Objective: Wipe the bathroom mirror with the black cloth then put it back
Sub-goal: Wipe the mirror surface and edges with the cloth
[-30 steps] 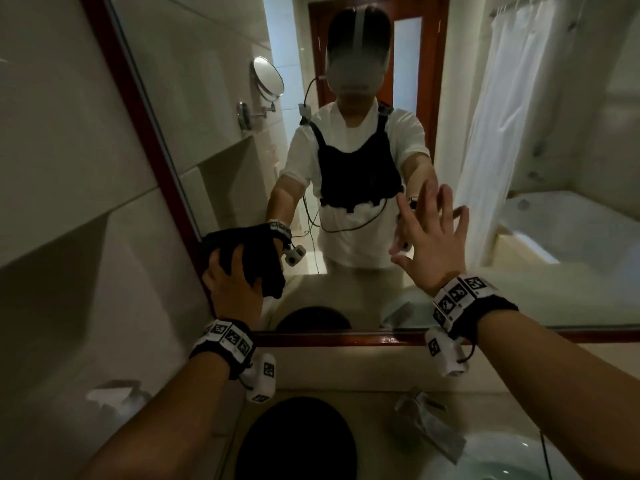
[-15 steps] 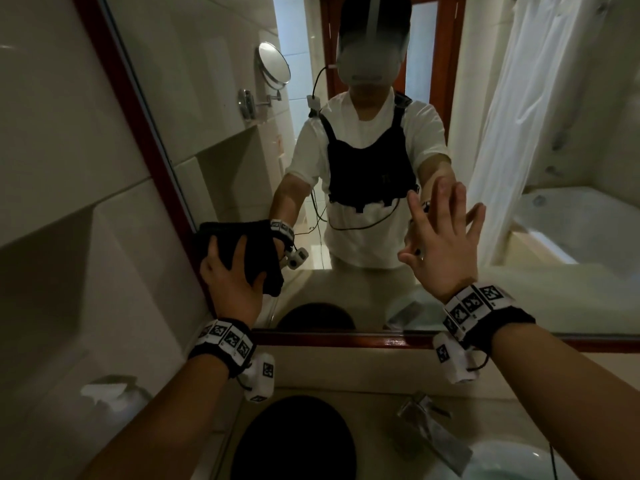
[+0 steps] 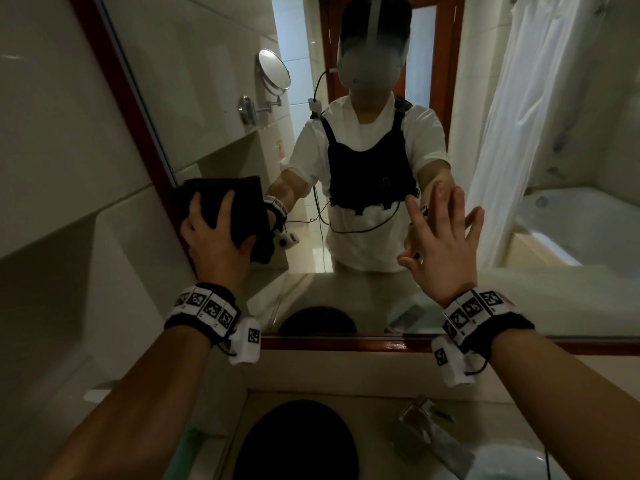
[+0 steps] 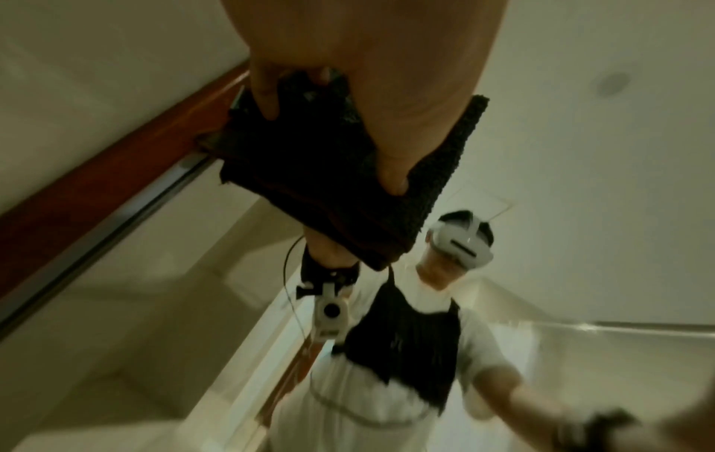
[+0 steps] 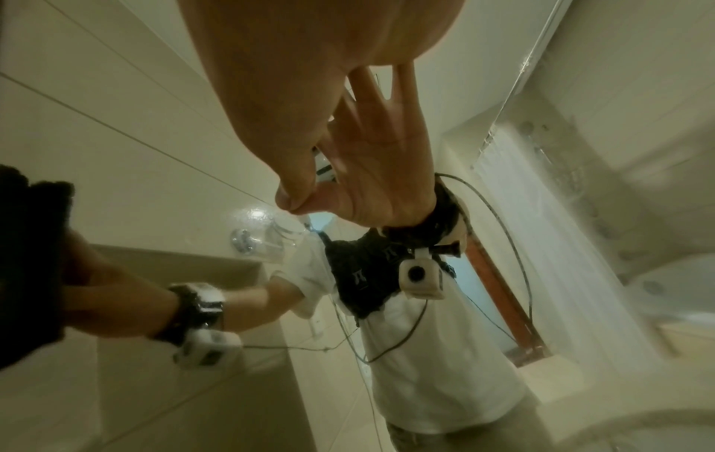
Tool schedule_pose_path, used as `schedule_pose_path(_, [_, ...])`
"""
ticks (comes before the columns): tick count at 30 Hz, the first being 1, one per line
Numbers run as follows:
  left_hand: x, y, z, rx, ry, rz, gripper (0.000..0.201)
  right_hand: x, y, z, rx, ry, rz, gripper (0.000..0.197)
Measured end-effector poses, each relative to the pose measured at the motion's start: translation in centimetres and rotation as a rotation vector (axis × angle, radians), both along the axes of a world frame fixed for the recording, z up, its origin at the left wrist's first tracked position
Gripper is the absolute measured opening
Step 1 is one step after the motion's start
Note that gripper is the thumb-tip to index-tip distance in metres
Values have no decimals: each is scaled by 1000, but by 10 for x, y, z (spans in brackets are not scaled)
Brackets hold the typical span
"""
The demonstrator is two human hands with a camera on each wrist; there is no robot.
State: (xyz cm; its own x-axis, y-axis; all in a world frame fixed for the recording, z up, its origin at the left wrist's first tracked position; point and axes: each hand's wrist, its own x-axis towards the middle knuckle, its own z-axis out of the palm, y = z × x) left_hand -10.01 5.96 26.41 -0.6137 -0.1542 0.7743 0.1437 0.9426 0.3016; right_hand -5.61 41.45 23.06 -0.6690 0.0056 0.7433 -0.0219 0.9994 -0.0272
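Note:
My left hand (image 3: 214, 237) grips the folded black cloth (image 3: 242, 195) and presses it on the mirror (image 3: 207, 98), right beside the red-brown frame (image 3: 117, 81) on the left. In the left wrist view my fingers (image 4: 267, 101) and thumb dig into the black cloth (image 4: 329, 171), which overlaps the frame's edge. My right hand (image 3: 443, 244) lies flat on the glass with its fingers spread and holds nothing. In the right wrist view its thumb (image 5: 290, 195) meets its own reflection.
Below the mirror a counter carries a dark round object (image 3: 294, 441), a chrome tap (image 3: 426, 431) and a white basin (image 3: 512, 462). Pale tiled wall (image 3: 52, 168) runs along the left. The glass reflects a person, a shower curtain, a bathtub and a round wall mirror.
My left hand has slid the cloth upward along the left frame. My right hand stays flat on the glass in nearly the same place.

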Motion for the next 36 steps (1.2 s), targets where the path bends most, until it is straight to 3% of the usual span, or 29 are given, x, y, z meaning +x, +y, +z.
schedule_pose_path(5, [11,27,-68,-32,-191,73,87,0,-1,0,4,0,-4,117])
schedule_pose_path(9, [19,48,-101,-16,-217,29,92,-1,0,-2,17,-6,-11,116])
schedule_pose_path(15, [17,48,-91,-25,-191,-4,94,-3,2,-6,21,18,-6,113])
schedule_pose_path(23, [5,64,6,-35,-57,-51,93,-3,0,-6,13,24,-5,113])
schedule_pose_path(25, [11,79,2,-65,-78,-31,96,-4,0,-6,6,32,1,112])
schedule_pose_path(29, [26,115,-47,-209,-172,-49,99,-5,0,-7,0,23,1,112])
schedule_pose_path(32, [30,128,-75,-196,-182,-86,98,-5,2,-8,12,9,-7,110])
schedule_pose_path(36, [30,128,-82,-191,-186,-98,98,-6,2,-9,6,17,5,109])
